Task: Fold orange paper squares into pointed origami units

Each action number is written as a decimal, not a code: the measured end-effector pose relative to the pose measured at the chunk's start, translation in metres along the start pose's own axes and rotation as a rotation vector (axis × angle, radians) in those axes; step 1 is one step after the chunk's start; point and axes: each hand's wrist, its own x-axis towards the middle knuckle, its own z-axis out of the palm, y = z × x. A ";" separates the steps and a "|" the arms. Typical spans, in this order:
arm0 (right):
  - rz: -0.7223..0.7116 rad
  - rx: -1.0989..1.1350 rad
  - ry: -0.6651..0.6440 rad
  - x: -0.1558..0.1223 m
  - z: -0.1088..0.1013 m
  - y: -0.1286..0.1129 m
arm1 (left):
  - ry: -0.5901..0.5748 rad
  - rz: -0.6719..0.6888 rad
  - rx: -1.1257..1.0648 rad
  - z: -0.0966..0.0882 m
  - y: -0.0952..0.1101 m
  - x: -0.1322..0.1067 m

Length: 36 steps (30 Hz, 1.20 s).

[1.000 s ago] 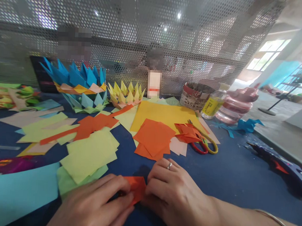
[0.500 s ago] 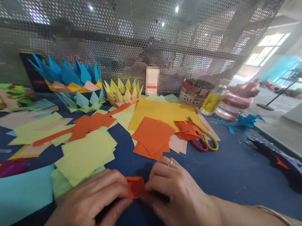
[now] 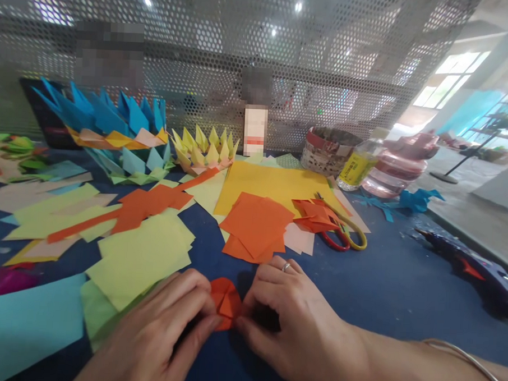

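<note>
Between my hands is a small folded piece of orange paper [image 3: 225,303], its upper edge rounded and creases running across its face. My left hand [image 3: 164,321] pinches its left side between thumb and fingers. On the other side my right hand [image 3: 294,321], with a ring on one finger, grips the right edge with thumb and fingertips. Just beyond the hands lies a stack of orange paper squares [image 3: 256,221]. Pale yellow-green sheets [image 3: 144,258] spread out beside and partly under my left hand.
Scissors [image 3: 344,234] lie beside folded orange pieces [image 3: 314,215]. A glue gun [image 3: 469,267] rests at the right. Farther back stand blue folded-paper rings [image 3: 109,122], a yellow one [image 3: 207,149], a basket [image 3: 329,151], a labelled bottle [image 3: 358,167] and a pink bottle [image 3: 400,166]. A perforated metal screen [image 3: 222,43] rises behind.
The orange paper between my fingers has changed from a boxy open fold to a flatter, rounded shape facing me. Both hands stay in nearly the same place.
</note>
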 end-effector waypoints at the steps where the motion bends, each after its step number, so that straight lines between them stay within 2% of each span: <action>1: 0.002 -0.007 -0.001 0.000 0.000 0.000 | 0.002 0.010 0.013 -0.001 0.001 0.001; 6: 0.017 -0.045 -0.018 0.000 0.001 0.000 | 0.021 0.014 0.029 -0.001 0.001 0.001; 13: -0.008 -0.051 -0.024 0.000 0.000 0.001 | -0.076 -0.050 -0.043 0.000 -0.007 -0.010; 16: -0.011 -0.041 -0.023 0.000 -0.001 0.001 | -0.032 -0.042 -0.039 -0.001 -0.006 -0.008; 20: 0.011 -0.034 -0.031 0.001 0.000 0.001 | 0.041 0.033 0.001 -0.003 -0.002 0.000; 25: 0.033 -0.034 -0.040 -0.001 0.000 -0.001 | 0.010 0.040 0.049 -0.001 0.000 0.001; 29: 0.049 -0.044 -0.046 0.000 0.000 -0.003 | 0.034 0.042 0.088 -0.002 0.002 0.001; 33: 0.094 -0.043 -0.081 0.002 -0.001 -0.004 | -0.019 0.043 0.101 -0.003 0.002 0.003; 36: 0.117 -0.036 -0.103 0.003 -0.002 -0.005 | -0.013 0.053 0.133 -0.002 0.003 0.002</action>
